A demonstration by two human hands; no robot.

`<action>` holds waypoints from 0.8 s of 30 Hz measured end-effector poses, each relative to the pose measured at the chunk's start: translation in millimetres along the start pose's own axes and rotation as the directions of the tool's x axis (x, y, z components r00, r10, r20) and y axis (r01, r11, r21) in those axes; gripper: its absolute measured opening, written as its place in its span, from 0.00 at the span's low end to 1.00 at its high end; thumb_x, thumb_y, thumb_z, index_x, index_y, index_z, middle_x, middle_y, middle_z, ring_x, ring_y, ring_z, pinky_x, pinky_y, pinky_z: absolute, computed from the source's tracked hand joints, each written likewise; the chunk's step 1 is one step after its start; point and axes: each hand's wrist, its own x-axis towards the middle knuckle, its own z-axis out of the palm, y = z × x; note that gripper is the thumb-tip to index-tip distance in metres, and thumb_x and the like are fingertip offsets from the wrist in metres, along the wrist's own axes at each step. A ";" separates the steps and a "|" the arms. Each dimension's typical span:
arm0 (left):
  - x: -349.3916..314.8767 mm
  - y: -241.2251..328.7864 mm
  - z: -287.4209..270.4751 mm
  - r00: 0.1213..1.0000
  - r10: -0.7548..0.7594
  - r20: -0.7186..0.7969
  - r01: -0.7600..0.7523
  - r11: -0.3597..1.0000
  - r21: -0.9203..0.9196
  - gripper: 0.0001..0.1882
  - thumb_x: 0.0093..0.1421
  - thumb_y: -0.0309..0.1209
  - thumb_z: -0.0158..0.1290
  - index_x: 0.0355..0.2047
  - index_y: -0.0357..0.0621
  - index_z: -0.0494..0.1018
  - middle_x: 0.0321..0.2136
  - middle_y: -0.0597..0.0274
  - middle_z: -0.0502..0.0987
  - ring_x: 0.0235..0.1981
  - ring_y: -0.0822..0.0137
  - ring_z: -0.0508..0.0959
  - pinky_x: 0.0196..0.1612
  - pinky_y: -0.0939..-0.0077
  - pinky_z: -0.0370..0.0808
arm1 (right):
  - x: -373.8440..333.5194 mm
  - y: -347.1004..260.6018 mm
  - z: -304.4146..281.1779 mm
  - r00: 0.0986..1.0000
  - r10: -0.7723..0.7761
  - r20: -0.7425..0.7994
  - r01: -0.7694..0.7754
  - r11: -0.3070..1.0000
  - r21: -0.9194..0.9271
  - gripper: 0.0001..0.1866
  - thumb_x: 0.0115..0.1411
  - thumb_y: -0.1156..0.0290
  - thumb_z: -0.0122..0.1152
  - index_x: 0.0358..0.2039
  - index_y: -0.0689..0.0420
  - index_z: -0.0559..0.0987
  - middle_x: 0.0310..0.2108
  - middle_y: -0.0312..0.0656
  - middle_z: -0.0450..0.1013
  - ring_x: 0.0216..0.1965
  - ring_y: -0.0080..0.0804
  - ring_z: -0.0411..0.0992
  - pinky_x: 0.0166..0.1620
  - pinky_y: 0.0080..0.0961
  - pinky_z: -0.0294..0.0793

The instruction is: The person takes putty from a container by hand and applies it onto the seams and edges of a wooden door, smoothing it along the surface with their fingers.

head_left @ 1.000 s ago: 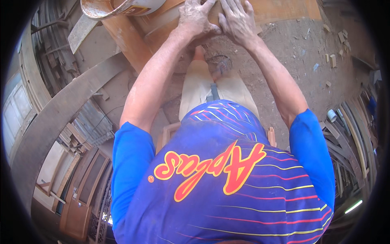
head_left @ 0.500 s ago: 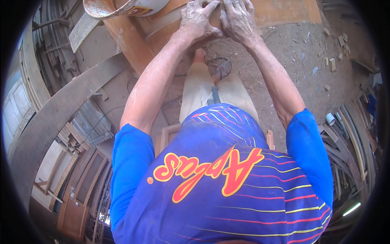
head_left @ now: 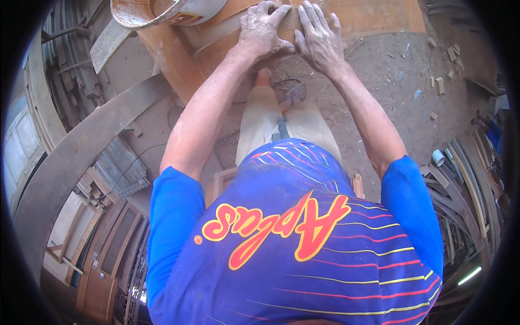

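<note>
A brown wooden panel (head_left: 374, 19) lies across the top of the view, and both of my dusty hands are at its near edge. My left hand (head_left: 264, 31) has its fingers bent and its thumb reaching sideways; what lies under the palm is hidden. Beside it, my right hand (head_left: 319, 39) rests flatter, its fingers stretched out and slightly apart on the wood. A small gap separates the two hands. Left of them, a white bucket (head_left: 208, 12) with a stained rim stands on the wood.
A brown board (head_left: 173, 62) slants down from the panel. A long curved-looking plank (head_left: 81, 138) runs along the left. Timber lengths (head_left: 463, 189) are stacked at the right. Wood offcuts (head_left: 440, 85) lie on the dirt floor (head_left: 379, 81). My foot (head_left: 292, 93) is below the panel.
My right hand has shifted slightly down and to the right, its fingers now more spread and farther from the left hand. My left hand stays almost where it was.
</note>
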 end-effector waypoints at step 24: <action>1.8 -22.0 21.1 0.999 0.013 -0.043 -0.014 0.999 -0.030 0.55 0.39 0.49 0.78 0.70 0.60 0.69 0.64 0.56 0.68 0.68 0.49 0.66 0.71 0.47 0.62 | -32.8 -9.3 3.6 0.994 0.034 0.108 -0.040 0.998 0.056 0.34 0.74 0.58 0.51 0.74 0.62 0.62 0.78 0.52 0.54 0.79 0.48 0.51 0.75 0.57 0.44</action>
